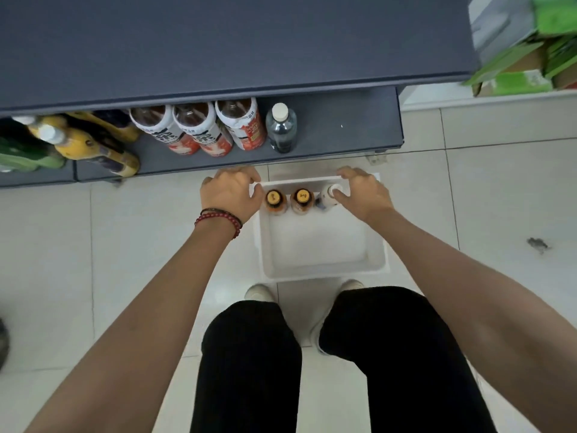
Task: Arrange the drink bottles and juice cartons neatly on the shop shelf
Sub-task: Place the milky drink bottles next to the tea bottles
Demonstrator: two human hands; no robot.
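Observation:
A white bin (318,245) sits on the floor before the dark grey shelf (343,126). At its far end stand two orange-capped bottles (274,200) (302,198) and a white-capped bottle (326,196). My left hand (231,193) hovers over the bin's far left corner, fingers loosely curled and holding nothing, its thumb near the left orange cap. My right hand (363,193) is spread over the far right corner, with its thumb at the white cap. On the shelf stand three red-and-white labelled bottles (199,129) and a clear white-capped bottle (281,128).
Yellow bottles (90,142) and green ones (18,157) fill the shelf's left part. An upper shelf board (218,42) overhangs the row. Green and white cartons (524,57) are stacked at the upper right. My legs and shoes stand just behind the bin on the white tiles.

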